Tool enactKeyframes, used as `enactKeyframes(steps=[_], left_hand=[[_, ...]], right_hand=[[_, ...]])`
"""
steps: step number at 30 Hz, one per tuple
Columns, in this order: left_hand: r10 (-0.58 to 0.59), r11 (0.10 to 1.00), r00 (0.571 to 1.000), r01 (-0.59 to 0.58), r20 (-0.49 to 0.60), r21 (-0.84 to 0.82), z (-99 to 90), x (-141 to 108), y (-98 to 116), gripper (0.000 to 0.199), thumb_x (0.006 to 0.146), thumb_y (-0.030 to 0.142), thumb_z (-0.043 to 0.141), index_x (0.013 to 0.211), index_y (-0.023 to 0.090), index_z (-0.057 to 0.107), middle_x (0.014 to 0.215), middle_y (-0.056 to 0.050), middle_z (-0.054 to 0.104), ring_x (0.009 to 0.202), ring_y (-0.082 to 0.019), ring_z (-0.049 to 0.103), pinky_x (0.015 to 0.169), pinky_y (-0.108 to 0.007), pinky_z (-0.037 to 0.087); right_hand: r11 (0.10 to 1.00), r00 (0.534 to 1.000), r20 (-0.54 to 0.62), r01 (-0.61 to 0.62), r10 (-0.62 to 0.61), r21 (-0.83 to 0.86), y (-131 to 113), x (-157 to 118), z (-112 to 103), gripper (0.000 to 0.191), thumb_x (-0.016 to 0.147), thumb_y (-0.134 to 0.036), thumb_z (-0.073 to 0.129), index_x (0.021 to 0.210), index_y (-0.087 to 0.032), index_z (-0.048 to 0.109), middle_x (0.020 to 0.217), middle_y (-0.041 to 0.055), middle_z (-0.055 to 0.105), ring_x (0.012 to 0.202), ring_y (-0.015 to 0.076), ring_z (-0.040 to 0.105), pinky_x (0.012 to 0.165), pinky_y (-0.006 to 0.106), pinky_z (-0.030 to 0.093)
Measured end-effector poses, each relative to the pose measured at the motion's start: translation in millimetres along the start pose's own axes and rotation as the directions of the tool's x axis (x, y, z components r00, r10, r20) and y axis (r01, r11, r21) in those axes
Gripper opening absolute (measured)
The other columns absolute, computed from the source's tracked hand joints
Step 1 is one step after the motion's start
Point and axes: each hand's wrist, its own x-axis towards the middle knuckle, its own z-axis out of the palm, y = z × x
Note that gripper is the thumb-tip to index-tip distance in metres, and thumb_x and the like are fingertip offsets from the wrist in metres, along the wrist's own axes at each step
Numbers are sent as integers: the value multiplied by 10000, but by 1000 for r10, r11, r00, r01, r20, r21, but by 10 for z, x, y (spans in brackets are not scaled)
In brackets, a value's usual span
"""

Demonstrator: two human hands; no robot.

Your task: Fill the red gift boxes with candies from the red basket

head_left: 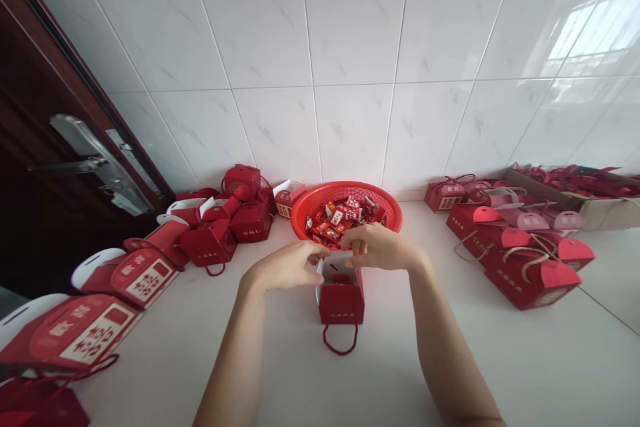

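A red gift box (342, 305) stands in front of me with its top open, its cord handle hanging toward me on the counter. Inside it lie a few small red-wrapped pieces. At the box's left edge my left hand (289, 268) has its thumb and fingers around a white-lined flap. My right hand (383, 248) bends its fingers over the far right edge of the same box; the fingertips are partly hidden. Just behind both hands sits a red plastic basket (350, 188), holding many wrapped sweets (336, 219).
Several red gift boxes (210, 240) line the left side, some with lids up. More boxes (533, 275) with cord handles are grouped at right. Behind those, a carton (607, 211) holds red ribbon-like items. A tiled wall (350, 133) and a dark door (40, 113) bound the counter.
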Motion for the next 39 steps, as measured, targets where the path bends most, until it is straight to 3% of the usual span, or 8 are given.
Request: enactKeyframes(steps=[3, 5, 11, 17, 24, 29, 33, 39], left_hand=[[61, 998, 995, -61, -82, 8, 20, 25, 52, 618, 680, 154, 600, 1287, 269, 604, 1302, -14, 635, 1158, -246, 586, 870, -271, 472], [94, 996, 994, -93, -60, 14, 38, 43, 75, 602, 680, 141, 589, 1268, 262, 619, 1293, -15, 645, 1147, -240, 597, 878, -272, 474], [-9, 1000, 992, 6, 128, 21, 99, 69, 32, 350, 724, 439, 691, 974, 196, 717, 1028, -63, 725, 934, -254, 663, 743, -299, 492], [60, 998, 985, -54, 160, -42, 109, 80, 26, 411, 767, 576, 648, 910, 196, 716, 930, -51, 729, 883, -233, 658, 725, -287, 477], [-89, 985, 993, 77, 74, 153, 243, 210, 102, 213, 597, 245, 699, 802, 209, 654, 778, -24, 662, 683, -222, 611, 528, -277, 376], [-69, 995, 995, 63, 77, 82, 310, 263, 120, 176, 595, 239, 683, 724, 211, 566, 710, 3, 621, 635, -194, 573, 508, -267, 356], [11, 1000, 997, -12, 77, 11, 272, 214, 101, 107, 727, 264, 586, 812, 205, 614, 774, -20, 658, 685, -203, 603, 552, -273, 408], [65, 993, 986, -48, 156, -109, 159, 110, 9, 306, 785, 342, 603, 1050, 195, 642, 983, -62, 716, 839, -225, 666, 660, -285, 495]], right_hand=[[996, 995, 81, -48, 54, -79, -15, 2, 6, 141, 767, -267, 738, 873, -191, 687, 754, 7, 647, 706, 151, 588, 576, 233, 367], [988, 987, 115, -98, 112, -120, -24, 7, 7, 111, 762, -268, 738, 815, -188, 683, 755, 12, 647, 702, 150, 586, 554, 230, 350], [964, 970, 85, -212, 227, -161, 54, 15, 0, 149, 746, -266, 737, 705, -184, 620, 778, 40, 671, 744, 182, 606, 548, 247, 373], [981, 985, 76, -143, 154, -134, 95, 7, 8, 101, 773, -229, 697, 701, -182, 644, 784, 49, 696, 731, 186, 621, 565, 260, 407], [994, 992, 126, -14, 27, -108, 9, 22, 30, 76, 799, -187, 660, 841, -170, 721, 863, 62, 722, 797, 193, 654, 579, 240, 438], [998, 983, 178, 44, -36, -40, -38, 16, 56, 175, 805, -149, 659, 958, -180, 738, 912, 57, 724, 832, 191, 661, 627, 247, 470], [998, 986, 150, 70, -69, 0, -8, -31, 115, 189, 813, -124, 643, 973, -178, 729, 929, 62, 726, 810, 188, 666, 637, 257, 492], [985, 979, 118, 159, -165, 61, 150, -218, 269, 223, 845, -120, 595, 991, -202, 742, 946, 38, 745, 816, 165, 674, 737, 277, 520]])
